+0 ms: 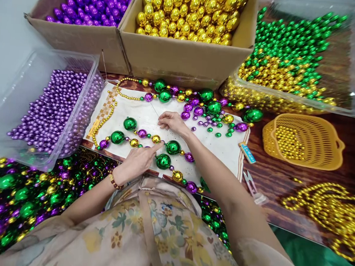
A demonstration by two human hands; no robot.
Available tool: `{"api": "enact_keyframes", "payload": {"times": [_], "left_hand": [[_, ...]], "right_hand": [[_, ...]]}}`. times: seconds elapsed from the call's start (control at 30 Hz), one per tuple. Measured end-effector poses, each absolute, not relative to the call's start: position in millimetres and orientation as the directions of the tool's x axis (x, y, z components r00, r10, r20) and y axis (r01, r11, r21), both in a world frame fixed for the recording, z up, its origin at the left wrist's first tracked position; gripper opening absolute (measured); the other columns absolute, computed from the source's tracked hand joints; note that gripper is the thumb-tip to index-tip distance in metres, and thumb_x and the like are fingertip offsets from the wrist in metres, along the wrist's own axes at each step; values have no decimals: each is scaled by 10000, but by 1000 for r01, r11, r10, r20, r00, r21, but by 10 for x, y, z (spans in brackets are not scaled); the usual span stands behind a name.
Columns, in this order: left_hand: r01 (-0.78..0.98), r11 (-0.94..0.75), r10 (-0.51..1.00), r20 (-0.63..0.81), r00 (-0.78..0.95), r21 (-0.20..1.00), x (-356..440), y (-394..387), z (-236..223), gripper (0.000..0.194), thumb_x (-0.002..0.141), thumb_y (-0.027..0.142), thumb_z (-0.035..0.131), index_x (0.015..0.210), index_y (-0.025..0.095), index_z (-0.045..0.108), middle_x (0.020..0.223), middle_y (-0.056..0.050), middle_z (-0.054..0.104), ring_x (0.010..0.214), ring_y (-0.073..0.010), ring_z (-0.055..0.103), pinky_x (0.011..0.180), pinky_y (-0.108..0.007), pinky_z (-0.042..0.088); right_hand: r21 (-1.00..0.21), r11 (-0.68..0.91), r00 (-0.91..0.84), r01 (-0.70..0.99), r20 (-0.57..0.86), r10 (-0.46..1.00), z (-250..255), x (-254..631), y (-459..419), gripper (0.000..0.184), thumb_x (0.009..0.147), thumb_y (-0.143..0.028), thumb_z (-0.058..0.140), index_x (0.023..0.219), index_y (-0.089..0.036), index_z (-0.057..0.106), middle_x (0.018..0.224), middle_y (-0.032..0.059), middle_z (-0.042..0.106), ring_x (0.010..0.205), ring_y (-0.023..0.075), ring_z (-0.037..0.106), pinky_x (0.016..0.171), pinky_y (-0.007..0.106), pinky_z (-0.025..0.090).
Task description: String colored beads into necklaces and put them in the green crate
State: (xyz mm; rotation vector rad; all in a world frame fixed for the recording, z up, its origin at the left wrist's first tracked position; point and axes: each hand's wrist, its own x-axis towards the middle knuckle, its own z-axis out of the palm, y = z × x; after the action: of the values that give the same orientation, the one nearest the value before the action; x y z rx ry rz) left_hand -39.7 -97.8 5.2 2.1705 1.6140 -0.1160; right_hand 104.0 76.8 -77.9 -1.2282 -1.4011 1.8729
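Note:
My left hand [139,159] lies over a beaded strand [117,137] of green, purple and gold balls on a white cloth [137,106]. Its index finger reaches to a small bead between larger ones; the other fingers are curled over the strand, partly hidden. My right hand [173,122] is closed in a pinch above the cloth's middle. From its fingertips a thin thread [153,109] runs up and left toward the upper bead row [164,96]. Loose small purple beads [206,120] and green beads [218,134] lie to the right of this hand.
Cardboard boxes hold purple balls [95,3] and gold balls [187,13] behind. Clear bins of purple beads [52,109] and green-gold beads [290,55] flank the cloth. At right are a yellow basket [327,146], snips [251,183] and gold bead strings [329,210]. Finished-looking strands [26,196] pile lower left.

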Motion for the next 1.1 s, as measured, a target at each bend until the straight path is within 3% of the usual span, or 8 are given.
{"api": "enact_keyframes", "payload": {"times": [0.17,0.37,0.7,0.9,1.1], "left_hand": [[904,-324,843,-349,410,279,-186,-954,95,567,1021,180,374,1582,256,348,854,-50,739,726,-171,675,645,-250,435],[918,-298,825,-414,386,262,-112,-943,130,578,1015,163,377,1584,258,348,894,-66,741,744,-181,686,645,-263,437],[963,-198,891,-376,254,180,-338,-983,-30,544,1028,219,386,1572,205,363,875,-78,748,756,-182,695,646,-261,430],[927,-269,885,-313,346,263,-285,-988,-37,560,1028,185,350,1587,208,321,863,-60,741,725,-154,665,642,-240,428],[928,-296,860,-361,361,226,-203,-971,-12,577,1024,173,332,1596,243,307,807,-54,718,680,-166,649,613,-244,419]], "right_hand": [[-931,-346,-465,116,-359,809,-781,1042,762,75,736,-118,715,752,-147,648,633,3,712,491,84,642,421,139,407],[-934,-343,-460,101,-349,817,-788,1039,750,70,739,-110,706,749,-146,646,627,-4,699,471,84,634,405,144,395],[-938,-336,-462,91,-339,820,-801,1046,754,81,738,-128,718,759,-147,643,642,2,705,490,88,648,413,139,408],[-939,-332,-461,94,-336,821,-798,1045,751,84,739,-144,721,763,-150,641,648,1,705,488,84,647,411,134,402],[-939,-330,-452,95,-336,826,-792,1041,743,55,742,-132,688,759,-151,639,637,-2,700,484,86,643,410,140,399]]}}
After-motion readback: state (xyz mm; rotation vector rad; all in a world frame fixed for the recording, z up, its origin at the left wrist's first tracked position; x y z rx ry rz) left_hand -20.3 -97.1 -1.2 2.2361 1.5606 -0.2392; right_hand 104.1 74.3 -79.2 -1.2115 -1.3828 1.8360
